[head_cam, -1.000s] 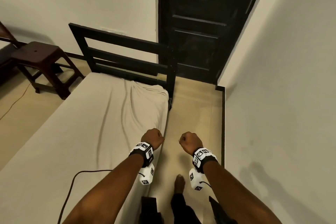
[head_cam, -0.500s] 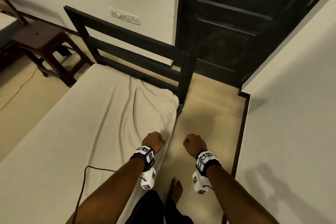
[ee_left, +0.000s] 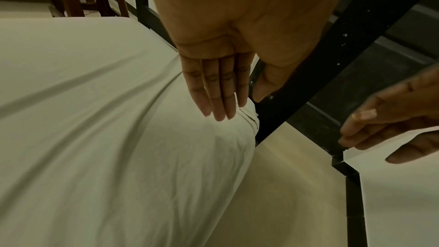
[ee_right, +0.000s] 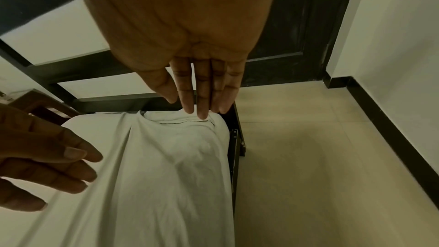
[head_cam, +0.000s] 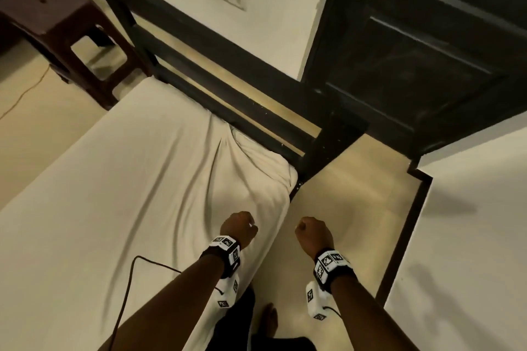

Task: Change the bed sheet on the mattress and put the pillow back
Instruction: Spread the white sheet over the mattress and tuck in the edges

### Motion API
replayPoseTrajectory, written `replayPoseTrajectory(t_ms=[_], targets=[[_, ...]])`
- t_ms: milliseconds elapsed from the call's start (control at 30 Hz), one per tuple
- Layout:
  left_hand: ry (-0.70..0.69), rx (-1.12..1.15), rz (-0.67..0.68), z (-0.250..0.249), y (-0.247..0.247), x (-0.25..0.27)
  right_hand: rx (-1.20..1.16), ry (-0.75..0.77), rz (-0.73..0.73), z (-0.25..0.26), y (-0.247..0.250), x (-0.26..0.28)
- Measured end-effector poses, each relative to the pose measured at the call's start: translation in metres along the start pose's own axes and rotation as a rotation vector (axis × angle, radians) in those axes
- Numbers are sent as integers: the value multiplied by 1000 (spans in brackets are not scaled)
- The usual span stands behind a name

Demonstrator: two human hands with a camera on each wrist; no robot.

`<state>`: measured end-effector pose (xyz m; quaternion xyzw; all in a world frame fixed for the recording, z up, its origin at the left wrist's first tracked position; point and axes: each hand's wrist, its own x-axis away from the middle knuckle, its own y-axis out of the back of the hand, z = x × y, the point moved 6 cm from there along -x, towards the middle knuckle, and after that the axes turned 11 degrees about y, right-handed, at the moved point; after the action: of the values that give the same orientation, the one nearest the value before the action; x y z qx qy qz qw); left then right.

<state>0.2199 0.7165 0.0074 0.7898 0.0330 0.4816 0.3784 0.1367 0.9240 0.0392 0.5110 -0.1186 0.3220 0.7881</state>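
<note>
Both hands, left (head_cam: 238, 228) and right (head_cam: 313, 234), brought nearer sheet (head_cam: 137, 194) corner at headboard (head_cam: 216, 45) than second ago. Fingers straight, nothing held. Corner bunched, untucked; corner tuck judged next. Pillow not seen.

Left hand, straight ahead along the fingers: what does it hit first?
Most likely the bunched sheet corner at the mattress end; the left hand points at it with fingers straight. Just beyond stands the black bed frame. Depth is unclear.
</note>
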Motion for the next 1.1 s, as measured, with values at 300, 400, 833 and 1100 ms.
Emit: replayPoseTrajectory(t_ms=[300,400,833,1100], targets=[[77,133,-130,18,-40,-115,157,196,68,-14,-64,-127],[158,175,-155,39,-70,-149,236,276,24,-26,-91,-173],[66,79,-158,42,-162,-216,432,292,66,-57,-141,-304],[-75,151,-58,-11,-176,-186,529,250,79,-90,-107,-276]])
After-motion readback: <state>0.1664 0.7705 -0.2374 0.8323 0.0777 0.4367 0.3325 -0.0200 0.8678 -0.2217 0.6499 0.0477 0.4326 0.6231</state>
